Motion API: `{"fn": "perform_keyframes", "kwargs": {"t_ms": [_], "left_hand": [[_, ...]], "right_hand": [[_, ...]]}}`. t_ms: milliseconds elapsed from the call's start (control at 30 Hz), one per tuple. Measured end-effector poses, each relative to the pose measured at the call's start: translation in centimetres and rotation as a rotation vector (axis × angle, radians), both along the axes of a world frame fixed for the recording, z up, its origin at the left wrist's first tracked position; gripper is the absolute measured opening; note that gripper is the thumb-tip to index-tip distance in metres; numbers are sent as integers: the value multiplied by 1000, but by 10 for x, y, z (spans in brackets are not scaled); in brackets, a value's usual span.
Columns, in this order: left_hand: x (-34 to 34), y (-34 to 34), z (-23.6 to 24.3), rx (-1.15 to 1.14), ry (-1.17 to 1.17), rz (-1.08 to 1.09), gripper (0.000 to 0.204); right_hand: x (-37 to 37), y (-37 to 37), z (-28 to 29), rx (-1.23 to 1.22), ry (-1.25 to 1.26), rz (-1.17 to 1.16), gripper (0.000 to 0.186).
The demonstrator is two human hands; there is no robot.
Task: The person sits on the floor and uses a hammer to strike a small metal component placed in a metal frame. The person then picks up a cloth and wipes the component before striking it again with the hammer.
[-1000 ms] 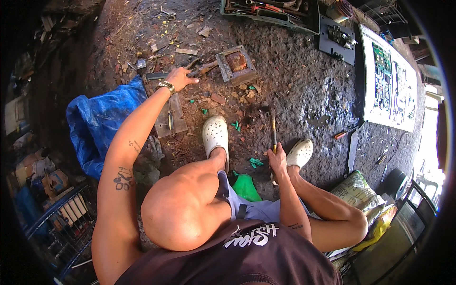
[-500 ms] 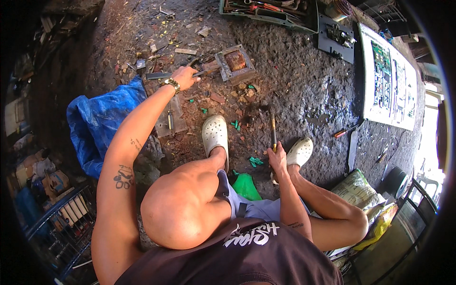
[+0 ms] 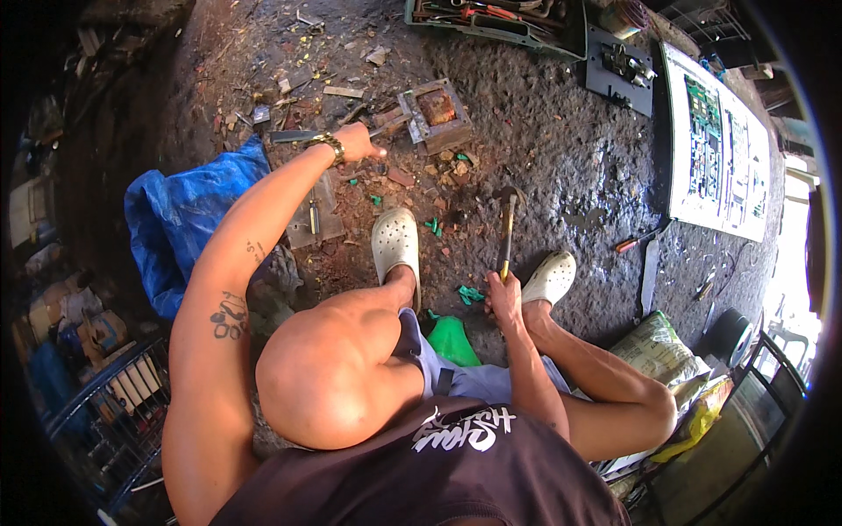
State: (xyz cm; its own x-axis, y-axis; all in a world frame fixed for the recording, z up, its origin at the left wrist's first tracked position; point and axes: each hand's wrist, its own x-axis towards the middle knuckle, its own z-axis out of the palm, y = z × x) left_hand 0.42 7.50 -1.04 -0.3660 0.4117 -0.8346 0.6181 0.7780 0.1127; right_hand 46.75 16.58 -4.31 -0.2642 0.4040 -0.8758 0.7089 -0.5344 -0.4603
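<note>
Near the top centre, my left hand (image 3: 355,142) grips a long flat metal tool (image 3: 294,137) whose right part reaches toward a square, dirty metal frame (image 3: 443,131) with a rusty centre (image 3: 437,109). My right hand (image 3: 503,302) is closed round the yellow-and-black handle of a hammer (image 3: 510,219), its head lying low over the ground at the upper end. Below my left forearm a worn flat board (image 3: 324,223) carries a small screwdriver. Scraps of wood, rust-coloured bits and green shreds (image 3: 433,226) lie between the frame and my clogs (image 3: 395,241).
An open toolbox (image 3: 491,24), a dark plate with fittings (image 3: 618,79) and a white panel with circuit boards (image 3: 719,145) stand at back right. A blue tarp (image 3: 171,223) lies left; a wire rack (image 3: 105,412) sits lower left; sacks (image 3: 653,351) and a screwdriver (image 3: 631,245) lie right.
My left hand has moved right along toward the metal frame. My right hand has shifted slightly left and down, and the hammer head has turned so that more of it shows.
</note>
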Motion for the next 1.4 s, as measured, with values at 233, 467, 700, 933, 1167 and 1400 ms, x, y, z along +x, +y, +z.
{"fn": "perform_keyframes", "kwargs": {"t_ms": [233, 467, 700, 933, 1167, 1400], "left_hand": [[4, 0, -22, 47, 214, -427, 38], [4, 3, -28, 36, 179, -348, 23], [18, -1, -6, 87, 160, -247, 45], [14, 3, -7, 55, 137, 0, 46], [14, -7, -18, 79, 129, -200, 37], [21, -11, -16, 46, 148, -135, 42]], "right_hand": [[-77, 69, 183, 321, 585, -134, 14], [-154, 145, 254, 952, 836, -486, 32], [-128, 28, 68, 191, 374, 282, 44], [-152, 179, 291, 851, 837, -658, 35], [-178, 40, 122, -175, 260, 494, 13], [-137, 106, 149, 154, 782, -286, 33]]}}
